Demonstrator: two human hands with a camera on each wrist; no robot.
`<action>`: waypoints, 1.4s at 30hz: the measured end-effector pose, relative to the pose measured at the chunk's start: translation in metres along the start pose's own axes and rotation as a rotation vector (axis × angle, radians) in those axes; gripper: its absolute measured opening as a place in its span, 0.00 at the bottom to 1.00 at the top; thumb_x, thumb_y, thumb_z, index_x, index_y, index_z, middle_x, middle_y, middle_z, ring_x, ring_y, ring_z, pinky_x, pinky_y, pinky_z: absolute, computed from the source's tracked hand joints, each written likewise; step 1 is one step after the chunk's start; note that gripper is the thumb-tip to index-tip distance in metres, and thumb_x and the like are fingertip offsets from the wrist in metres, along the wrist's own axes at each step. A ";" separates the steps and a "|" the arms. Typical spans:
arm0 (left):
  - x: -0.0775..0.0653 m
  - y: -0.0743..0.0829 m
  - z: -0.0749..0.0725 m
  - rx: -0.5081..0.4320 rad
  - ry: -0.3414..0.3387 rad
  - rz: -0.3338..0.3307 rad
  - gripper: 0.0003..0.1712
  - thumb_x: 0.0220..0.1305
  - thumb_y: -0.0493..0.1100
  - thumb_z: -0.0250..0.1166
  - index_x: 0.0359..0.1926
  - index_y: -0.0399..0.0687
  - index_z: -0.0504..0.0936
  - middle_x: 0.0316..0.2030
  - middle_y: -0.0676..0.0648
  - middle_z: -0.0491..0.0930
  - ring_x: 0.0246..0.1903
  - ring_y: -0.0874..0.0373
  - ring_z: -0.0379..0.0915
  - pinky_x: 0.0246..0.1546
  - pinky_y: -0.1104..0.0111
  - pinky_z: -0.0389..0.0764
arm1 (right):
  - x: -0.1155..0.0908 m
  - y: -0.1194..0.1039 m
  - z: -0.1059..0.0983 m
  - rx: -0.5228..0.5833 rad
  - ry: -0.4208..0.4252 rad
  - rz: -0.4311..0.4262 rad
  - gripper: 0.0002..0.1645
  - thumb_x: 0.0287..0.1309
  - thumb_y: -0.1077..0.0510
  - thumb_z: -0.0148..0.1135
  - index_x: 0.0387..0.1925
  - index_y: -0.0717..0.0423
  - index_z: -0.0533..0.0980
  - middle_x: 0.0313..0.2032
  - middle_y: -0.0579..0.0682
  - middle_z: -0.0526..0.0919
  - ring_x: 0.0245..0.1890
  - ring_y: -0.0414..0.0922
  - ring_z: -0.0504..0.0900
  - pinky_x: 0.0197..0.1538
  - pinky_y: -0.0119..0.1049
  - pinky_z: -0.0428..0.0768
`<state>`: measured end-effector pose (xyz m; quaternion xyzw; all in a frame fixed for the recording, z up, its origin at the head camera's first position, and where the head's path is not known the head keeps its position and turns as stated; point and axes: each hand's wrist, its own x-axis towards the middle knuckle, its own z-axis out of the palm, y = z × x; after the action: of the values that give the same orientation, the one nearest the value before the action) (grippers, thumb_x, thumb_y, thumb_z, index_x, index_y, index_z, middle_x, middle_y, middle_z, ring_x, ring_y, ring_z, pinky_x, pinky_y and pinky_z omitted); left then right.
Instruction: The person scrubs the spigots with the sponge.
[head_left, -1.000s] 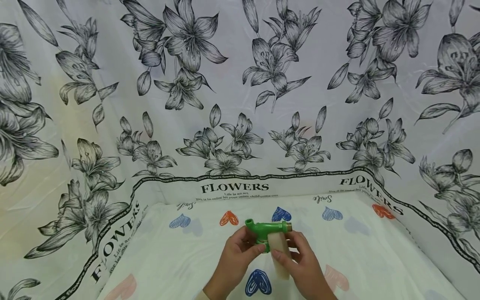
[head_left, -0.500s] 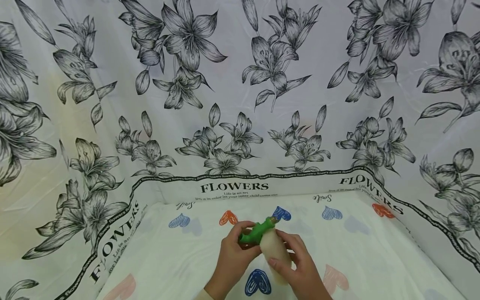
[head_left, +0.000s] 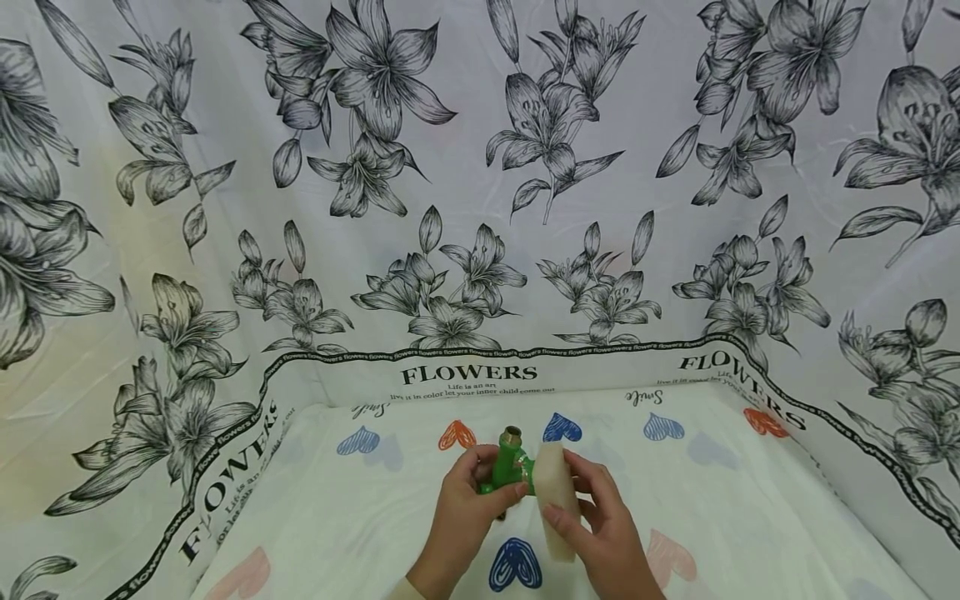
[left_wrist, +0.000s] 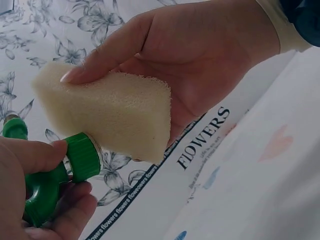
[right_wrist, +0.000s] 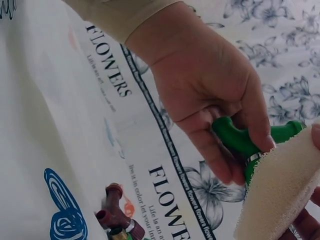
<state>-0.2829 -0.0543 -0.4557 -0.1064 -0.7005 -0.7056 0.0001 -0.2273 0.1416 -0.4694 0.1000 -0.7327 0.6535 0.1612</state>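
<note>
My left hand grips a green branched pipe fitting with a brass-coloured end, which points upward in the head view. My right hand holds a thick cream sponge block, thumb on the near face and fingers on the far side. In the left wrist view the sponge stands right by the fitting's ribbed green collar, seemingly touching it. Thumb and fingers of my left hand wrap the fitting in the right wrist view, where the sponge covers part of it.
A dark red branched fitting with a brass thread shows low in the right wrist view, a bit of green beside it. White cloth with printed hearts lies under the hands. A flower-printed curtain rises behind.
The green fitting has turned in my left hand, from lying sideways, through a slant, to its brass end pointing up. The sponge has tilted slightly and now stands at the fitting's right side.
</note>
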 end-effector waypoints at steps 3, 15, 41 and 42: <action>-0.001 0.000 0.001 -0.038 0.002 -0.020 0.24 0.64 0.39 0.81 0.56 0.37 0.84 0.44 0.43 0.89 0.38 0.51 0.82 0.34 0.67 0.85 | 0.000 -0.002 0.000 0.005 0.004 -0.008 0.38 0.69 0.57 0.76 0.76 0.44 0.73 0.63 0.48 0.76 0.59 0.55 0.77 0.60 0.35 0.82; -0.003 -0.001 -0.003 -0.154 -0.046 -0.043 0.22 0.64 0.39 0.81 0.55 0.36 0.87 0.46 0.41 0.89 0.38 0.52 0.82 0.35 0.68 0.84 | 0.010 0.012 -0.010 0.037 -0.015 0.086 0.35 0.74 0.53 0.71 0.77 0.48 0.71 0.65 0.52 0.76 0.59 0.54 0.79 0.57 0.35 0.85; -0.001 0.002 -0.004 -0.143 -0.038 -0.020 0.21 0.67 0.37 0.79 0.55 0.30 0.85 0.42 0.40 0.89 0.35 0.54 0.82 0.32 0.71 0.84 | -0.002 -0.004 -0.003 -0.034 -0.013 0.007 0.35 0.71 0.56 0.75 0.75 0.44 0.74 0.60 0.47 0.78 0.58 0.52 0.78 0.58 0.36 0.83; -0.001 0.002 -0.004 -0.144 -0.041 -0.021 0.20 0.67 0.37 0.79 0.55 0.31 0.85 0.43 0.40 0.89 0.35 0.54 0.82 0.32 0.71 0.84 | -0.002 -0.004 -0.003 -0.036 -0.012 -0.005 0.35 0.71 0.56 0.75 0.75 0.44 0.74 0.60 0.47 0.78 0.58 0.52 0.78 0.58 0.36 0.83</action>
<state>-0.2819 -0.0587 -0.4540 -0.1133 -0.6491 -0.7517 -0.0294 -0.2242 0.1440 -0.4660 0.1031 -0.7450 0.6393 0.1601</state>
